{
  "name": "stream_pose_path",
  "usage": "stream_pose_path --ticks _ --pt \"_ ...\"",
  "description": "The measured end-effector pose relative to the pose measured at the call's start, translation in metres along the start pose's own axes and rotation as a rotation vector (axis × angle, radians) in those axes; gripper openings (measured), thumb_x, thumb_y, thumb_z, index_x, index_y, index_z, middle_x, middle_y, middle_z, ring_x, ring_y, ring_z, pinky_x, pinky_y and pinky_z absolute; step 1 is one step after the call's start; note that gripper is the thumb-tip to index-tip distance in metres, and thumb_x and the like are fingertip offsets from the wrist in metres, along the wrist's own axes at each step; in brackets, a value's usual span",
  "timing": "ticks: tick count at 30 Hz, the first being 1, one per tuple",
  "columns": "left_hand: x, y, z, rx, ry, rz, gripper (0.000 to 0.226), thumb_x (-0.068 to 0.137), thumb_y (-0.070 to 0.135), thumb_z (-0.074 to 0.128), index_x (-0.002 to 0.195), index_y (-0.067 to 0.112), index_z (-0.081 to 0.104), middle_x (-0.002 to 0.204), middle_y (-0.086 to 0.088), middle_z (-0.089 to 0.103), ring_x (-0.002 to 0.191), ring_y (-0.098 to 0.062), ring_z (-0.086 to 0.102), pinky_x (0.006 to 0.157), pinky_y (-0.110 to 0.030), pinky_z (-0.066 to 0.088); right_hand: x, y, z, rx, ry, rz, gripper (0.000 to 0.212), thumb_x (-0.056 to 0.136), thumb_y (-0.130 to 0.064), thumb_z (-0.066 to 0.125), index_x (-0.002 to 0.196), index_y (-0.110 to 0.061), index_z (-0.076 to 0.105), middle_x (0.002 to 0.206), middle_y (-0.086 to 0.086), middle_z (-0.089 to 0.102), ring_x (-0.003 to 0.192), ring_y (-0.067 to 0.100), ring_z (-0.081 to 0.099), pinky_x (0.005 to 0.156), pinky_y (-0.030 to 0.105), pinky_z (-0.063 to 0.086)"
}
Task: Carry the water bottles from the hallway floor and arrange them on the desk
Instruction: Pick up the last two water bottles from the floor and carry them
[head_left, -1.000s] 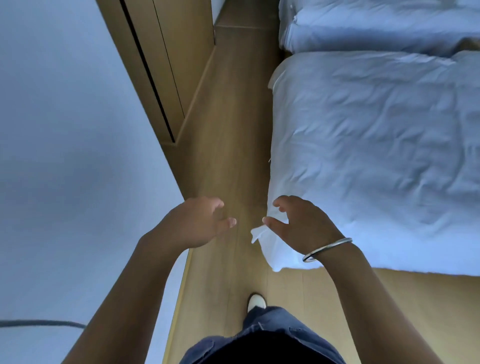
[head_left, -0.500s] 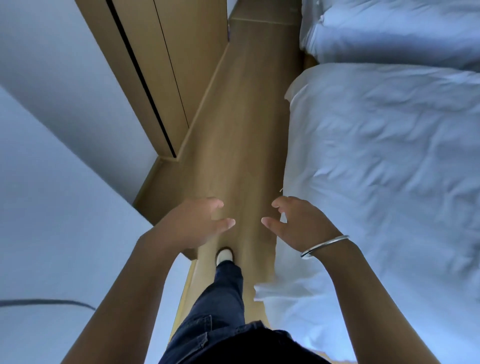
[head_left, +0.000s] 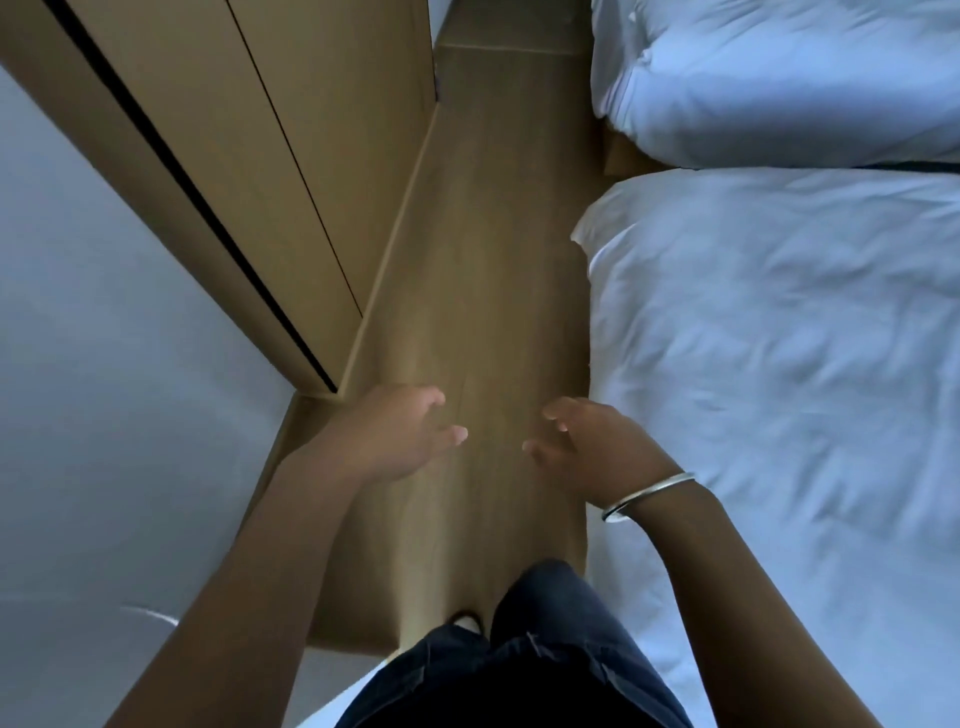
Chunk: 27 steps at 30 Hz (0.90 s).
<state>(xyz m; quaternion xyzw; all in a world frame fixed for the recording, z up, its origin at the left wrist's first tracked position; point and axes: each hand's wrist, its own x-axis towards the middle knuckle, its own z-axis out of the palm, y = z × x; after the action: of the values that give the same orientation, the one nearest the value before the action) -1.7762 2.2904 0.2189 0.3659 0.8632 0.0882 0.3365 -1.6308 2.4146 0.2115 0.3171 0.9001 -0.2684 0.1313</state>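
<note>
No water bottle and no desk are in view. My left hand (head_left: 392, 434) and my right hand (head_left: 597, 449) are held out in front of me over the wooden floor (head_left: 483, 291), palms facing each other a short gap apart. Both hands hold nothing and their fingers are loosely curled and apart. A silver bangle (head_left: 647, 496) sits on my right wrist. My dark trousers (head_left: 524, 660) fill the bottom middle of the view.
A narrow strip of floor runs ahead between a wooden wardrobe (head_left: 249, 171) on the left and a bed with a white duvet (head_left: 779, 374) on the right. A second white bed (head_left: 779, 78) lies farther on. A pale wall (head_left: 104, 415) stands at the left.
I have walked forward along the floor strip; the wardrobe and the beds have drawn nearer and my legs have swapped position. Both hands stay out in front, empty.
</note>
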Motion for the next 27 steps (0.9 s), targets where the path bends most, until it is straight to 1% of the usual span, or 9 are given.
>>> stream_pose_path --ticks 2,5,7,11,16,21,24,27 --pt "0.035 0.006 -0.015 0.005 0.012 0.005 0.059 0.090 0.046 0.051 0.140 0.018 0.039 0.140 -0.004 0.047 0.126 -0.020 0.046 0.100 -0.033 0.041 0.035 0.010 -0.016 0.030 0.024 0.017 0.042 0.089 -0.037 0.053 0.121 -0.009 0.052 0.120 0.010 0.057 0.111 0.026 0.054 0.092 0.035 0.045" --pt "0.089 0.019 -0.037 -0.011 0.054 0.029 0.059 0.090 0.046 0.051 0.141 0.019 0.038 0.145 -0.003 0.040 0.129 -0.019 0.042 0.103 -0.034 0.039 0.086 0.026 -0.042 0.035 0.019 0.021 0.043 0.089 -0.039 0.053 0.120 -0.009 0.052 0.118 0.009 0.057 0.109 0.025 0.054 0.090 0.035 0.046" --pt "0.131 0.033 -0.053 0.009 0.087 0.046 0.058 0.090 0.047 0.051 0.139 0.019 0.039 0.145 -0.002 0.039 0.128 -0.019 0.043 0.103 -0.033 0.039 0.124 0.040 -0.065 0.025 0.033 0.020 0.043 0.089 -0.039 0.053 0.120 -0.009 0.051 0.118 0.010 0.058 0.109 0.026 0.054 0.090 0.035 0.045" --pt "0.215 0.071 -0.089 0.035 0.139 0.042 0.055 0.090 0.045 0.052 0.137 0.016 0.043 0.143 -0.005 0.042 0.128 -0.021 0.043 0.102 -0.032 0.037 0.200 0.067 -0.119 -0.009 0.045 -0.002 0.046 0.091 -0.039 0.051 0.126 -0.009 0.049 0.124 0.012 0.056 0.114 0.027 0.053 0.096 0.037 0.044" --pt "0.300 0.128 -0.138 0.046 0.225 0.083 0.048 0.089 0.041 0.054 0.131 0.018 0.050 0.135 -0.004 0.051 0.122 -0.021 0.049 0.100 -0.031 0.040 0.286 0.097 -0.190 0.002 0.025 -0.002 0.044 0.092 -0.038 0.050 0.126 -0.010 0.048 0.126 0.010 0.056 0.114 0.025 0.053 0.096 0.034 0.043" --pt "0.365 0.144 -0.175 0.015 0.222 0.028 0.045 0.090 0.036 0.055 0.130 0.017 0.051 0.135 -0.004 0.051 0.120 -0.021 0.050 0.097 -0.029 0.040 0.357 0.111 -0.234 0.035 0.011 0.002 0.048 0.092 -0.042 0.049 0.132 -0.016 0.045 0.136 0.005 0.051 0.123 0.023 0.050 0.102 0.032 0.040" --pt "0.404 0.148 -0.195 -0.021 0.221 0.008 0.045 0.091 0.037 0.053 0.131 0.018 0.050 0.137 -0.002 0.049 0.122 -0.020 0.049 0.098 -0.030 0.041 0.398 0.119 -0.252 0.025 0.008 -0.004 0.045 0.092 -0.041 0.049 0.129 -0.016 0.047 0.133 0.007 0.053 0.120 0.023 0.052 0.100 0.033 0.041" --pt "0.452 0.152 -0.219 -0.037 0.217 0.029 0.045 0.091 0.038 0.052 0.132 0.019 0.049 0.137 -0.001 0.049 0.120 -0.018 0.050 0.096 -0.031 0.042 0.446 0.124 -0.270 0.005 0.017 -0.001 0.043 0.091 -0.040 0.050 0.125 -0.013 0.049 0.127 0.008 0.056 0.114 0.023 0.054 0.096 0.033 0.044"
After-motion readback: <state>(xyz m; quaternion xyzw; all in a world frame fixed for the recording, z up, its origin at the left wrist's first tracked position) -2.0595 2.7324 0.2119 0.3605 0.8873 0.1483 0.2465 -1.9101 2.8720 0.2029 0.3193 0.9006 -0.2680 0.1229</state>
